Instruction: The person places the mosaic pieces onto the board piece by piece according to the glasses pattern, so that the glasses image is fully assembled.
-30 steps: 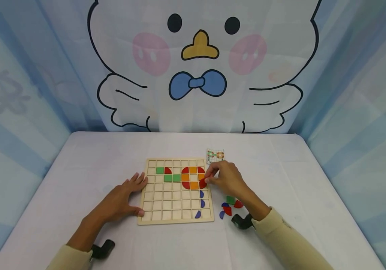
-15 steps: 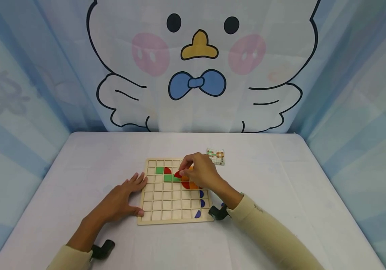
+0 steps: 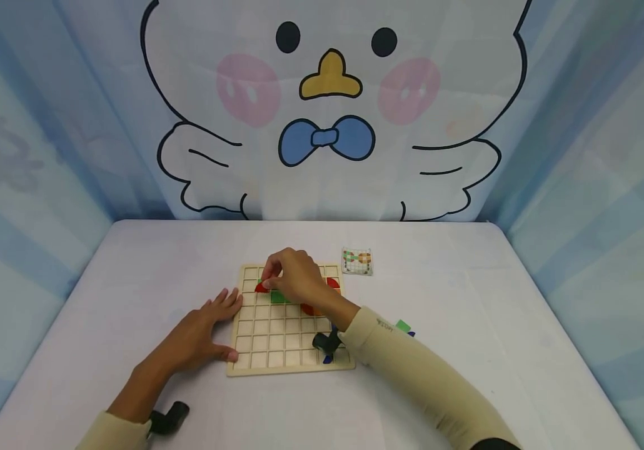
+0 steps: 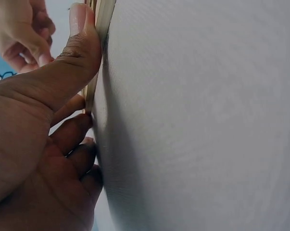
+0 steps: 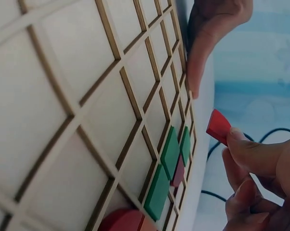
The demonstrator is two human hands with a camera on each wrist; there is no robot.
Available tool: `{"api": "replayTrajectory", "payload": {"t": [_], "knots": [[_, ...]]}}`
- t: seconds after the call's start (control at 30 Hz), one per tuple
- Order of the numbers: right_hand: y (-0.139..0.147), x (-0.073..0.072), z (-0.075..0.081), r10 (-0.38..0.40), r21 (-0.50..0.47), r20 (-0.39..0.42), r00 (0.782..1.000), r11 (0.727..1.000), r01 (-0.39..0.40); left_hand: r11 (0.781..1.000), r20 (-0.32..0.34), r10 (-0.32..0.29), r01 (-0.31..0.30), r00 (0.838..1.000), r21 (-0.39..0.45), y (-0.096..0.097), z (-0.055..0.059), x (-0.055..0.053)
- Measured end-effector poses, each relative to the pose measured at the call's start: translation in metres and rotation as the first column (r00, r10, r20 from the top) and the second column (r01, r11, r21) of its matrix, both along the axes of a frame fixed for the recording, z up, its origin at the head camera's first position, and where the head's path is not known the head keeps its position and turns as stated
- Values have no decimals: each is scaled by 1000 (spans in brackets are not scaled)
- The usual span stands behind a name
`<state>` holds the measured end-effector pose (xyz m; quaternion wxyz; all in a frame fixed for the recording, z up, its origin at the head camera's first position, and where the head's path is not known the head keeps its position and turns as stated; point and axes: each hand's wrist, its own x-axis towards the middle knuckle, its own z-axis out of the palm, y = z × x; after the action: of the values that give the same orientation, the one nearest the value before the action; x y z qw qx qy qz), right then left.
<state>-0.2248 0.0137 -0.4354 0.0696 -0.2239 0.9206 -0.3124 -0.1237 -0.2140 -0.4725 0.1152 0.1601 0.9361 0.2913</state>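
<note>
Between the thumb and fingers of my right hand (image 3: 302, 278) is a red quarter-circle tile (image 3: 261, 288), held over the upper left of a wooden grid board (image 3: 268, 344). The right wrist view shows that red tile (image 5: 218, 126) raised off the board, near two green squares (image 5: 170, 153) and a darker red tile lying in the cells. My left hand (image 3: 201, 334) rests at the board's left edge, fingers spread, thumb lower down; in the left wrist view its thumb (image 4: 84, 43) touches the edge. Red tiles (image 3: 333, 283) show beyond my right hand, which hides much of the pattern.
A small pattern card (image 3: 357, 262) lies past the board's upper right corner. Right of the board, a green tile (image 3: 403, 325) and a blue one peek out behind my right sleeve. A blue tile (image 3: 328, 359) sits in the bottom row. A curtain (image 3: 327, 187) hangs behind the table.
My right hand has moved left across the board from its right edge, carrying a red quarter-circle tile to the upper left. My left hand has stayed at the left edge.
</note>
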Motion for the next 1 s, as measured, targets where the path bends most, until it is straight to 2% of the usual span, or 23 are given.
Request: {"api": "replayTrajectory", "payload": {"t": [0.4,0.83,1.0], "knots": [[-30,-16,-10,-8,66,8,1000,998,7,1000,-9,8,-8,1000,20,0,-1,-2],[-41,-20,-18,-14,185,-12,1000,983,16,1000,-18,3,-3,1000,23,-2,-2,-2],[-37,-18,-18,-8,166,-9,1000,986,9,999,-18,-4,4,1000,32,-3,-3,-2]]}}
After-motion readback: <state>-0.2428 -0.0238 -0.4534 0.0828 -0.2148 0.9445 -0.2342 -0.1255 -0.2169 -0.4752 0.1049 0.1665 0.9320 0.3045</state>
